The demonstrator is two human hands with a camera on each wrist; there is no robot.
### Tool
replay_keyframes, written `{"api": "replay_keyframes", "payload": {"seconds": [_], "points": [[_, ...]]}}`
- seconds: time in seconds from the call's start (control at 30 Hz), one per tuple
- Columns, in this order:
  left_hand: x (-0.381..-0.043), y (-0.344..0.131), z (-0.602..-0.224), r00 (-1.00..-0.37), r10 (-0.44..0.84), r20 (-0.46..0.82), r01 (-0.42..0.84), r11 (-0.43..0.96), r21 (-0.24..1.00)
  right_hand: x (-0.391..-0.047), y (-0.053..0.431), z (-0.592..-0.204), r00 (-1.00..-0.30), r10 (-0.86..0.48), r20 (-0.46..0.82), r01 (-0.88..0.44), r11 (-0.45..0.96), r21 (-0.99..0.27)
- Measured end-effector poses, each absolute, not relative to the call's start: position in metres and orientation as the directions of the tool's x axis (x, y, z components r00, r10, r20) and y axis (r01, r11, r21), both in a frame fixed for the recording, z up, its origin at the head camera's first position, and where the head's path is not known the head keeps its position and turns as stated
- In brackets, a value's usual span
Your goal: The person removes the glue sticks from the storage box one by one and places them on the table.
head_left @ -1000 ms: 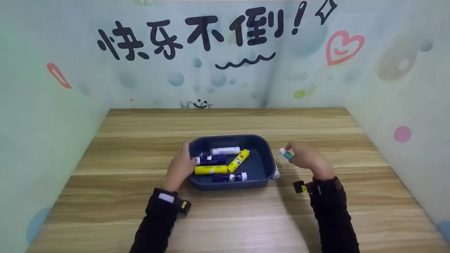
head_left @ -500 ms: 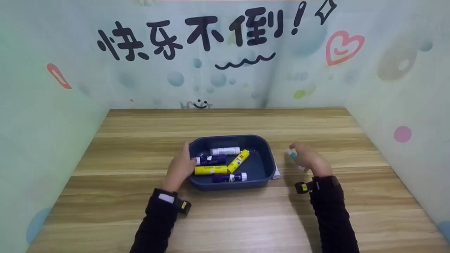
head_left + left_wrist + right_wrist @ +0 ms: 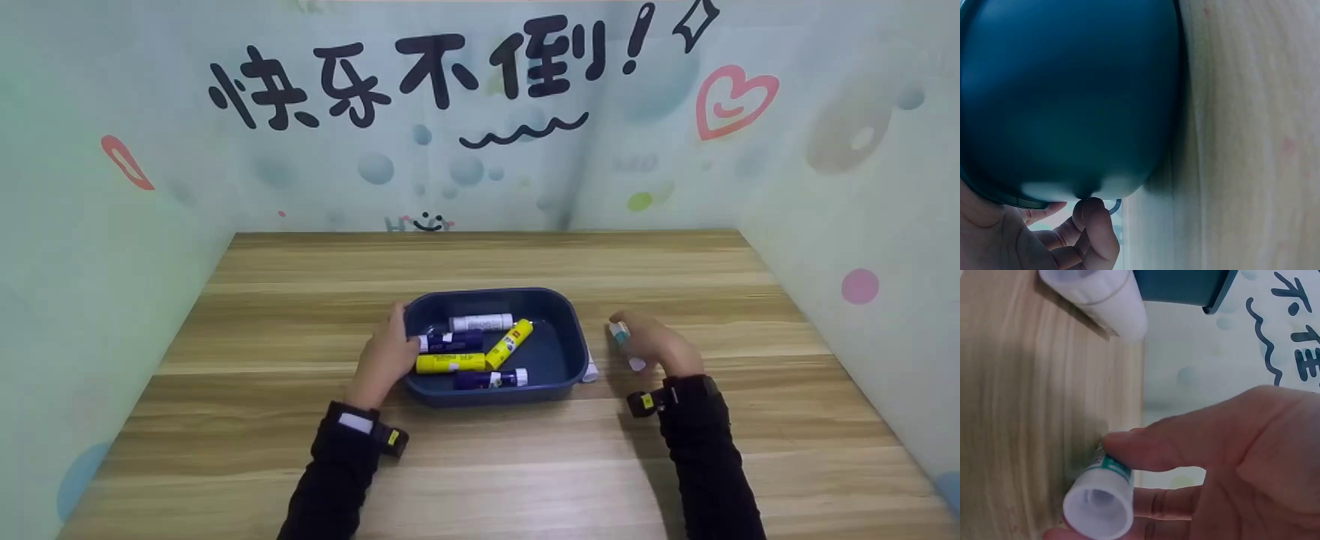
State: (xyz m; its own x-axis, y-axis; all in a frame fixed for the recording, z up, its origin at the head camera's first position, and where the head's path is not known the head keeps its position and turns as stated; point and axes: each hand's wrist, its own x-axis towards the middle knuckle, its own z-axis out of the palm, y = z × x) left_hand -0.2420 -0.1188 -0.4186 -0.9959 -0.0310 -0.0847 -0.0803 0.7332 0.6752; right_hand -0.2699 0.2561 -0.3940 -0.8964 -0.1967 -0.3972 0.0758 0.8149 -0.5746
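Observation:
My left hand (image 3: pixel 382 356) grips the left rim of a dark blue plastic bin (image 3: pixel 556 352), thumb at the inside. In the left wrist view its fingers (image 3: pixel 1100 233) curl against the bin's outer wall. Right of the bin, my right hand (image 3: pixel 664 349) holds a small white-and-teal glue stick (image 3: pixel 619 334) low over the table. The right wrist view shows the thumb along the stick and its hollow white end (image 3: pixel 1099 506) facing the camera. Inside the bin lie a white glue stick (image 3: pixel 480 322), two yellow ones (image 3: pixel 450 363) and two purple ones (image 3: pixel 484 379).
Another white glue stick (image 3: pixel 1112 298) lies on the table just outside the bin's right wall, partly hidden by it in the head view. The wood-grain table (image 3: pixel 480 480) is bounded by printed panels (image 3: pixel 480 195) at the back and both sides.
My right hand has drawn slightly away from the bin and lowered toward the table, and the glue stick has turned from slanting to more lengthwise. The left hand and bin keep their place.

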Motion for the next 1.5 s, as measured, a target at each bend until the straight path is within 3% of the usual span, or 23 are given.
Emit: {"api": "replay_keyframes", "payload": {"seconds": [1.0,1.27,1.5], "points": [[-0.242,-0.119,-0.416,-0.994,-0.034,-0.103,-0.095,0.729,0.678,-0.27,0.25,-0.385,-0.914,-0.202,-0.352,0.03,0.832,-0.555],[-0.242,-0.119,-0.417,-0.993,-0.034,-0.11,-0.1,0.731,0.675,-0.263,0.24,-0.372,-0.958,-0.229,-0.17,-0.132,0.884,-0.447],[-0.243,-0.119,-0.418,-0.993,-0.035,-0.111,-0.102,0.72,0.686,-0.256,0.222,-0.362,-0.964,-0.266,-0.005,-0.23,0.844,-0.484]]}}
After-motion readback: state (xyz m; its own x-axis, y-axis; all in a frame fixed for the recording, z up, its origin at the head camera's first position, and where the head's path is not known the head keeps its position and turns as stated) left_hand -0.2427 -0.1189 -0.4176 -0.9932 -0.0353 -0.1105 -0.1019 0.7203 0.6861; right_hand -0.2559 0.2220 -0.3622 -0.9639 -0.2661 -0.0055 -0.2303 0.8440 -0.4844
